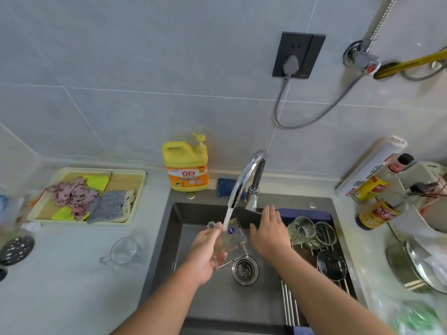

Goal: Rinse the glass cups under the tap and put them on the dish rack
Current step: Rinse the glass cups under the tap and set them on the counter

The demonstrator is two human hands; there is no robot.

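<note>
Grey-tiled kitchen, dark sink (173,240). Head cam: tap (244,176) running; L hand (205,253), fingers curled round glass cup (231,239) under stream, mid-sink. R hand (268,234) flat, fingers together, just right of cup. Other cups (302,229) on dish rack (289,304), right.

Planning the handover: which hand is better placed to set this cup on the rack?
Probably the right hand: open, beside the dish rack. The left hand grips the glass cup across the sink from it.
</note>
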